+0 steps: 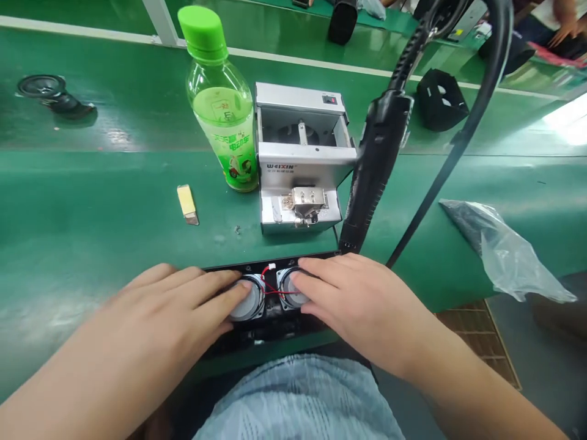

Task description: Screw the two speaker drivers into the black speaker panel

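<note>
The left hand (183, 299) lay flat, fingers spread, pressing the left speaker driver (250, 299) – the right hand (353, 293) rested likewise on the right speaker driver (293, 292). Both drivers sat in a black speaker housing (270, 321) at the green surface's (92, 214) near edge – behind it stood a screw feeder (300, 165).

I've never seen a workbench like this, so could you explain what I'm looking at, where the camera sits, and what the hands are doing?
The camera sits on the person's head, looking down. The left hand and right hand both press flat on a black panel holding two round speakers joined by red wire. Nothing is gripped. On the green bench stand a green drink bottle and a grey screw feeder box. A black power screwdriver hangs beside it; a plastic bag lies to the right.
</note>
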The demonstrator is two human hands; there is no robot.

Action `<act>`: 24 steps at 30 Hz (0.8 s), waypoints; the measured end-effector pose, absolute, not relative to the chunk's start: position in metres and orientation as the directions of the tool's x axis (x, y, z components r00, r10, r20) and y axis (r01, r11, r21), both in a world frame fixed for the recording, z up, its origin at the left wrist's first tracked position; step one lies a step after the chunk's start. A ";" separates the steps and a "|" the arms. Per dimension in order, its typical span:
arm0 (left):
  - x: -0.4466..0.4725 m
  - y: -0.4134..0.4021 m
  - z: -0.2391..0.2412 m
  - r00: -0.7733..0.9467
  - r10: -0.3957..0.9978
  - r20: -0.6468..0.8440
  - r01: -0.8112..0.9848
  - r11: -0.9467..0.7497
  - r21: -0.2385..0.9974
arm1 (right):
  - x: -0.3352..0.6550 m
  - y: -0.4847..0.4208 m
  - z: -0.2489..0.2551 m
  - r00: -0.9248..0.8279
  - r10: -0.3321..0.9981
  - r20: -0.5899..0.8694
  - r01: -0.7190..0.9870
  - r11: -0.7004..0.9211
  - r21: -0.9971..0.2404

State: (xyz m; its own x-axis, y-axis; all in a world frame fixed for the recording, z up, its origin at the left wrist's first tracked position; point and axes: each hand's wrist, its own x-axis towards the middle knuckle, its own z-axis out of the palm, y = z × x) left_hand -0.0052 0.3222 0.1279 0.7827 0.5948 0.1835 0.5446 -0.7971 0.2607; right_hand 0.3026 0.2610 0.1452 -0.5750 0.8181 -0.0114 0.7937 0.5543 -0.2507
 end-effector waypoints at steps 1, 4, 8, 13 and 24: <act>-0.001 0.324 0.127 0.815 0.547 0.191 0.511 -0.834 0.207 | 0.303 0.262 0.144 -0.577 0.817 -0.017 0.791 0.553 -0.262; 0.003 0.324 0.122 0.841 0.501 0.205 0.483 -0.866 0.133 | 0.305 0.264 0.141 -0.588 0.809 -0.018 0.781 0.562 -0.272; -0.004 0.321 0.118 0.815 0.545 0.197 0.520 -0.837 0.170 | 0.307 0.264 0.136 -0.608 0.794 0.010 0.761 0.586 -0.280; -0.005 0.321 0.117 0.811 0.554 0.187 0.525 -0.831 0.185 | 0.310 0.266 0.132 -0.610 0.790 0.071 0.741 0.599 -0.303; -0.011 0.315 0.110 0.786 0.597 0.161 0.572 -0.801 0.176 | 0.308 0.278 0.140 -0.650 0.759 -0.034 0.721 0.602 -0.343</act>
